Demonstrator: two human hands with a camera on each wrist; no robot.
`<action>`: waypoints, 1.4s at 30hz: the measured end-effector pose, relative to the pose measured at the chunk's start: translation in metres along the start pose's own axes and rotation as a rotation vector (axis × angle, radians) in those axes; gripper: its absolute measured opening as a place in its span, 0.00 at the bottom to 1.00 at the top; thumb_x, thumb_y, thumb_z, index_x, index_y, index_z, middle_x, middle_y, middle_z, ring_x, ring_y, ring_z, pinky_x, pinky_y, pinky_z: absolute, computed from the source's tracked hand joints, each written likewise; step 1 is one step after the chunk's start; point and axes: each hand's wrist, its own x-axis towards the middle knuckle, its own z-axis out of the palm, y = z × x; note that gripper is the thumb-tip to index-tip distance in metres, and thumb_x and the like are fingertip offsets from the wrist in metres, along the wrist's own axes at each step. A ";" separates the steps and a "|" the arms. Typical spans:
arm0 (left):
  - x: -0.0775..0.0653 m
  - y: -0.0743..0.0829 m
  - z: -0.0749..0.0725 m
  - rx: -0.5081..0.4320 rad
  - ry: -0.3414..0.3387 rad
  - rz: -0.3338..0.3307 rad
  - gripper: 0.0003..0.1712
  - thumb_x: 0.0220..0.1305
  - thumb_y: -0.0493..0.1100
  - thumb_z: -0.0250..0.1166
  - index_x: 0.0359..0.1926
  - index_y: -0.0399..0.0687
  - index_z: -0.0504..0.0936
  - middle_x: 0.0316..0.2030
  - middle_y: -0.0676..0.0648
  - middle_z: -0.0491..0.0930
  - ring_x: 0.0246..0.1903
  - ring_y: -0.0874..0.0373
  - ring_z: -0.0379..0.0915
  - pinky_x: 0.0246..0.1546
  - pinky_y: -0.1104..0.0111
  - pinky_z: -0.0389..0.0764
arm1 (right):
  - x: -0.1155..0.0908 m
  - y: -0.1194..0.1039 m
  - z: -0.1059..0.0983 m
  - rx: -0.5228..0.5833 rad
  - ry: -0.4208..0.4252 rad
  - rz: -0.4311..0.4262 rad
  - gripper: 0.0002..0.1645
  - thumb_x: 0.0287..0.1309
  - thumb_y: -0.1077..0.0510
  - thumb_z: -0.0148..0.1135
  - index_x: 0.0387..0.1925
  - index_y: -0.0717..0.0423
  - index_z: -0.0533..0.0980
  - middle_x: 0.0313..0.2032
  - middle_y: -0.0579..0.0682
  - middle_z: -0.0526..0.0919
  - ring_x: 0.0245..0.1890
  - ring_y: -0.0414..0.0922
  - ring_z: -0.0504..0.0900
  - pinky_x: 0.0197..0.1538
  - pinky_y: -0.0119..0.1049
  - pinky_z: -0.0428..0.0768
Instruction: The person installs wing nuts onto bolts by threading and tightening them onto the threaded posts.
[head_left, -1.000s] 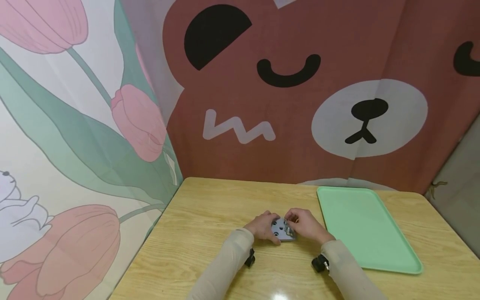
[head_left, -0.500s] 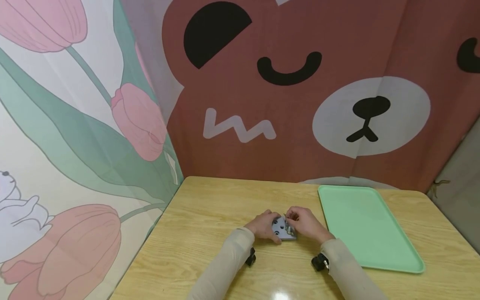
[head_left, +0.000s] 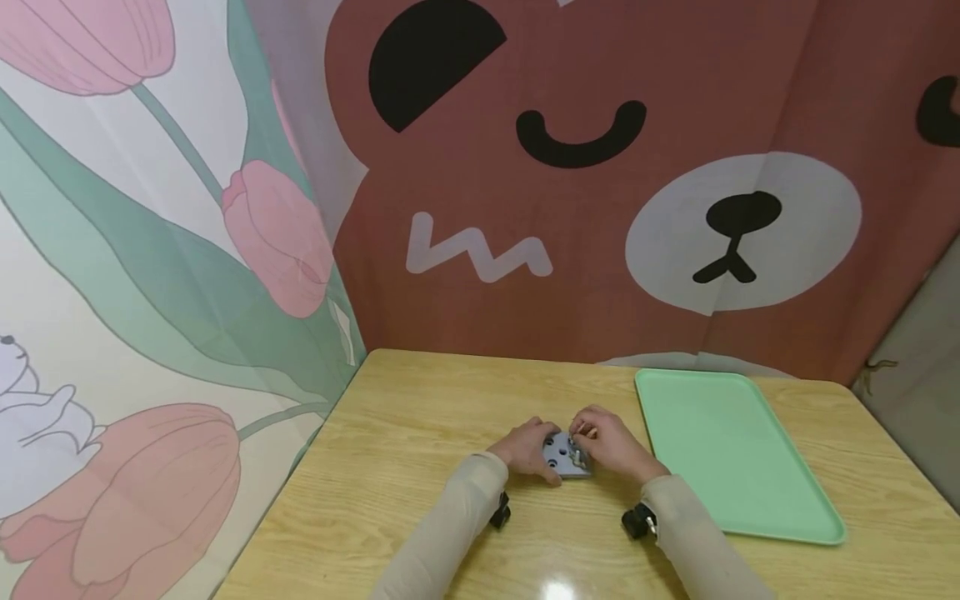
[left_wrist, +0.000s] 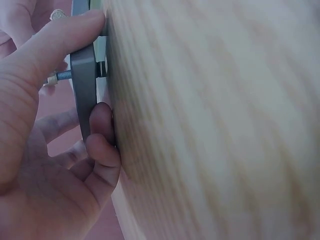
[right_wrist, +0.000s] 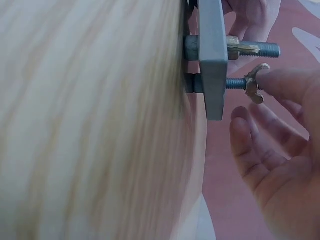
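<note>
A grey metal plate [head_left: 557, 467] with several holes lies over the table, raised slightly on bolt heads. My left hand [head_left: 525, 448] grips its left side; in the left wrist view the thumb crosses the plate [left_wrist: 84, 75] and fingertips curl beneath the edge. Bolts stand through the plate's right part. On the nearer bolt [right_wrist: 235, 83] sits a brass-coloured wing nut [right_wrist: 258, 98], pinched at its wings by my right hand [head_left: 611, 442]. The remaining right fingers bend loosely beside it. A thicker bolt [right_wrist: 270, 50] alongside also carries a brass-coloured nut [right_wrist: 233, 47].
A light green tray [head_left: 735, 450] rests on the wooden table [head_left: 420, 417] to the right of the hands. Behind the table hangs a bear-print cloth [head_left: 480, 325], with a tulip-print cloth [head_left: 187, 325] at the left.
My right fingers shift slightly around the wing nut, and the raised fingers spread a little. The left hand and the plate stay in place.
</note>
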 end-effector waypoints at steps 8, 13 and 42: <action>-0.002 0.002 0.000 -0.017 -0.004 -0.007 0.47 0.39 0.58 0.78 0.63 0.58 0.70 0.46 0.54 0.68 0.35 0.62 0.65 0.35 0.69 0.70 | 0.001 0.004 0.001 -0.005 -0.015 -0.007 0.03 0.61 0.59 0.61 0.34 0.55 0.79 0.31 0.40 0.78 0.32 0.38 0.76 0.37 0.37 0.76; -0.002 0.002 -0.001 -0.019 0.005 -0.019 0.48 0.39 0.58 0.78 0.63 0.59 0.69 0.47 0.55 0.68 0.35 0.62 0.65 0.35 0.69 0.70 | 0.000 0.004 0.001 0.008 -0.021 0.042 0.05 0.62 0.63 0.59 0.37 0.53 0.79 0.32 0.41 0.79 0.32 0.39 0.76 0.37 0.38 0.75; -0.001 -0.002 -0.003 -0.044 0.002 0.014 0.47 0.39 0.57 0.79 0.63 0.56 0.70 0.47 0.53 0.68 0.35 0.62 0.66 0.35 0.70 0.69 | 0.002 -0.002 0.002 0.009 -0.041 0.066 0.09 0.58 0.68 0.57 0.36 0.53 0.77 0.30 0.43 0.77 0.31 0.41 0.74 0.36 0.39 0.73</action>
